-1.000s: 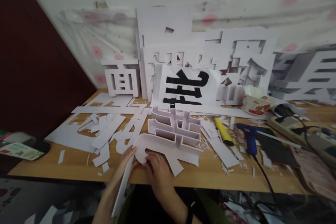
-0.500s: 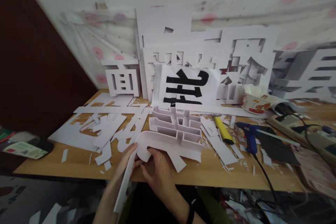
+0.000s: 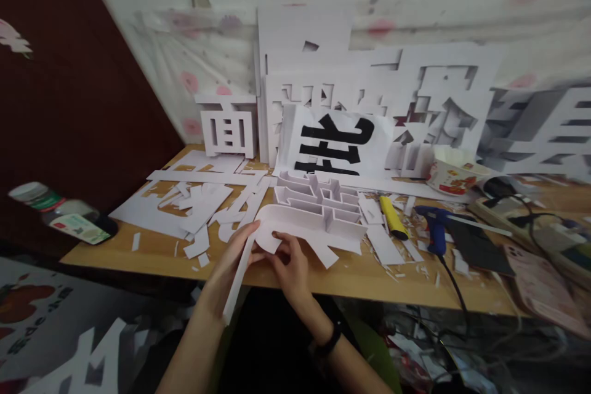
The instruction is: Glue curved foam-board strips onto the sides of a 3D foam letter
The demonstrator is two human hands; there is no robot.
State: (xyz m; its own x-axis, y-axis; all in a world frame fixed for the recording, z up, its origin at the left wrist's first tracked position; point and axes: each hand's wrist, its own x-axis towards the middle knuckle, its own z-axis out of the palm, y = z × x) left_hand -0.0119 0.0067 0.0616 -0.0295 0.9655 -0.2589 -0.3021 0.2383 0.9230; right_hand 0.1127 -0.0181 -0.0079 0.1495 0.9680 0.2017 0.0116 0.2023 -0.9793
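Observation:
A white three-dimensional foam-board letter (image 3: 295, 220) with thin upright walls rests at the table's front edge, its curved hook toward me. My left hand (image 3: 229, 263) is closed around a long white strip (image 3: 237, 288) that bends around the hook's rounded end and trails down toward my lap. Fingers of my right hand (image 3: 293, 269) are bent in at the inside of the hook, gripping the letter's edge; their tips are partly hidden. Behind the letter leans a paper sheet (image 3: 289, 129) printed with a black character.
A blue glue gun (image 3: 436, 231), a yellow cutter (image 3: 393, 217) and a pink phone (image 3: 542, 280) lie at the right. White offcuts (image 3: 205, 209) cover the left side, near a dark bottle (image 3: 69, 215). A paper bowl (image 3: 447, 175) stands behind. Cut-out boards (image 3: 305, 31) lean on the wall.
The view has shifted left, bringing more of the bottle and floor into sight. Both hands keep their hold at the hook, with the strip still bent around its end.

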